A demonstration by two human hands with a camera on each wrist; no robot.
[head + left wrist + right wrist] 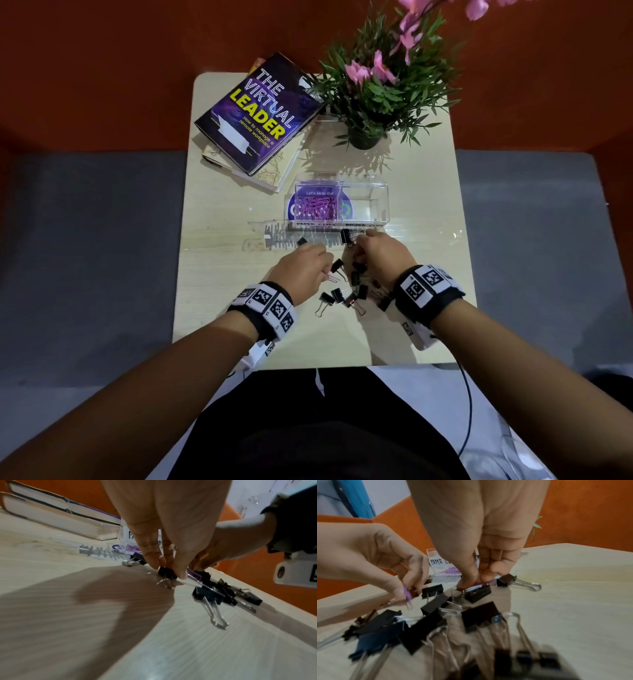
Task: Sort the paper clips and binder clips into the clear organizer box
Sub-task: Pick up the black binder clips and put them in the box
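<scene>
The clear organizer box [381,192] stands mid-table, with purple paper clips [315,210] in its left compartment; the right one looks bare. Several black binder clips [346,294] lie heaped in front of it, between my hands. My left hand [327,270] pinches a purple paper clip [193,574] at the left of the heap, and this purple paper clip [407,595] also shows in the right wrist view. My right hand [471,582] pinches another purple paper clip [483,583] that lies on a black binder clip [477,592].
Two stacked books [257,113] lie at the back left and a potted plant [370,102] stands at the back right. A flat clear plastic piece [291,236] lies just before the box. Single binder clips [346,235] lie near the box front.
</scene>
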